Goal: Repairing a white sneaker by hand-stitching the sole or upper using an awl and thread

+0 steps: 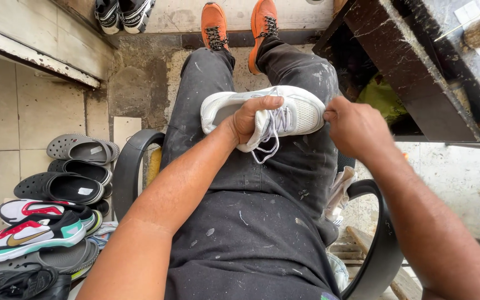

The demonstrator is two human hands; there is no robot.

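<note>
I see the white sneaker (262, 114) lying sideways on my lap, braced there by my left hand (249, 118), which wraps its middle over the loose laces (270, 139). My right hand (356, 126) pinches closed at its toe end.

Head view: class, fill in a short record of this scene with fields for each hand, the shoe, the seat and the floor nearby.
Left hand: left hand grips the white sneaker across its middle, thumb on top.
Right hand: right hand meets the sneaker's toe end, fingers curled; any tool is hidden.
Shoe: lies sideways on the lap, grey laces hanging loose.
Seat: chair with black armrests.
Floor, left: pile of sandals and sneakers on tiles.
Feet: orange shoes.
</note>
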